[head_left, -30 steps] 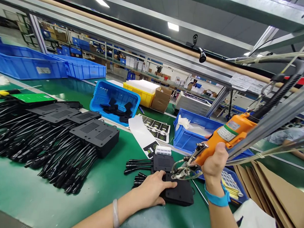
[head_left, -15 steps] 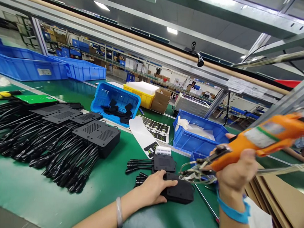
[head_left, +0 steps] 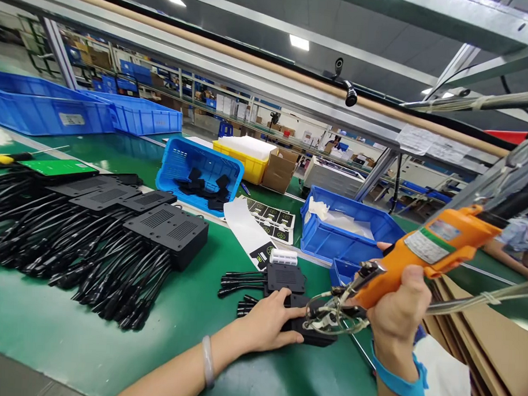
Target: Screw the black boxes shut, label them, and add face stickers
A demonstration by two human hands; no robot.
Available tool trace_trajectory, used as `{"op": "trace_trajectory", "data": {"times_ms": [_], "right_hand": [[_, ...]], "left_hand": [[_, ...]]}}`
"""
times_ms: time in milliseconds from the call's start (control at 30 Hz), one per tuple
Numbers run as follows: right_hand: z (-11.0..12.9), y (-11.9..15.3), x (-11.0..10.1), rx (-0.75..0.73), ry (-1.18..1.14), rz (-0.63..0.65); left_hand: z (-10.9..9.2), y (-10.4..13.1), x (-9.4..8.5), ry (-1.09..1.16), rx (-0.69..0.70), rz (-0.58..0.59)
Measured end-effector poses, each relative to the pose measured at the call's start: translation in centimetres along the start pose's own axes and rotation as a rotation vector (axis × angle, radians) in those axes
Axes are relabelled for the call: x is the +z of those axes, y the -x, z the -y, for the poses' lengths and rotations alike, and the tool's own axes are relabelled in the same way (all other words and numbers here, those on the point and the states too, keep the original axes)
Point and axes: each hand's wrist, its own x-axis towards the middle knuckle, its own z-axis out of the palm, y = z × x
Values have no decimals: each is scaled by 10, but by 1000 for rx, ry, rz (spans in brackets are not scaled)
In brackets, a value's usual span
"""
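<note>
My right hand [head_left: 396, 309] is wrapped round an orange electric screwdriver [head_left: 429, 250], held tilted with its nose pointing down and left. The nose, with thin tubes and wires about it, meets the top of a black plastic box [head_left: 317, 338]; the exact tip is hidden among the tubes. My left hand [head_left: 270, 322] grips that box from the left, index finger across its top and thumb along the near side. Behind it lies a similar black box [head_left: 286, 278] with short cables pointing left.
At left lie several black boxes [head_left: 168, 223] with bundled cables [head_left: 126, 291]. Behind are a light-blue basket [head_left: 169, 171] of black pieces, printed label sheets [head_left: 272, 218] and a blue bin [head_left: 327, 238]. Cardboard sheets [head_left: 479, 338] lean at right. A person's arm [head_left: 511, 258] shows at the far right.
The screwdriver has come down and left, its nose now against the box top. My left hand stays on the box, its thumb shifted slightly right. The view has shifted slightly.
</note>
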Motion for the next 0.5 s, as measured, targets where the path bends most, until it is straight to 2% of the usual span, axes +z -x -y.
{"op": "trace_trajectory", "data": {"times_ms": [133,367,500], "right_hand": [[-4,7,-1,-21,-4,28],[-11,19,-3,-71,-3,-1],[-6,24,-6,-55,-32,23]], "left_hand": [[-2,0,0,2,5,2],[0,-3,4,-15,7,-9],[3,-2,7,-20,12,-29]]}}
